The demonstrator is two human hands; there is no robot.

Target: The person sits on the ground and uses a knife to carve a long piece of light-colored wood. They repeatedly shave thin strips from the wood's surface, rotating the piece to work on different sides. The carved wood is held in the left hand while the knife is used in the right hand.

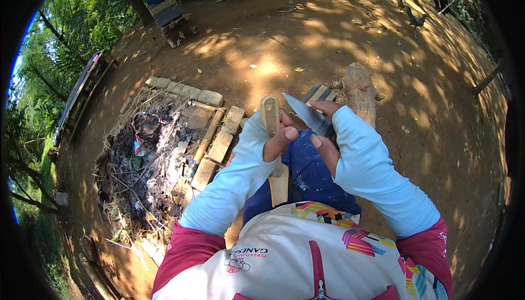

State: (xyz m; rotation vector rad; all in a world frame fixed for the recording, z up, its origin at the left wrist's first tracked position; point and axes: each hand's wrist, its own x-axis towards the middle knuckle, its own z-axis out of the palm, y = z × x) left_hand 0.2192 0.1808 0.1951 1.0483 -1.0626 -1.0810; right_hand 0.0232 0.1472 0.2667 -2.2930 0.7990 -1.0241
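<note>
My left hand [280, 142] is closed around a pale, partly carved length of wood [279, 185]. One end of the wood rises above my fingers, and the other reaches down toward my lap. Close by on the right, my right hand [327, 155] grips a knife whose broad grey blade [309, 113] points up and to the left, its tip near the wood's upper end. The knife's handle is hidden by my hand. Light blue sleeves cover both wrists and much of the hands. My legs in dark blue trousers [309, 163] are under the work.
To the left lies a fire pit of ash and twigs [147, 158], edged by bricks [220, 147] and a bamboo piece [208, 136]. A thick log [358, 89] lies beyond my right hand, beside some slats [317, 93]. Brown dirt ground [426, 136] surrounds everything; a small bench [169, 13] stands farther off.
</note>
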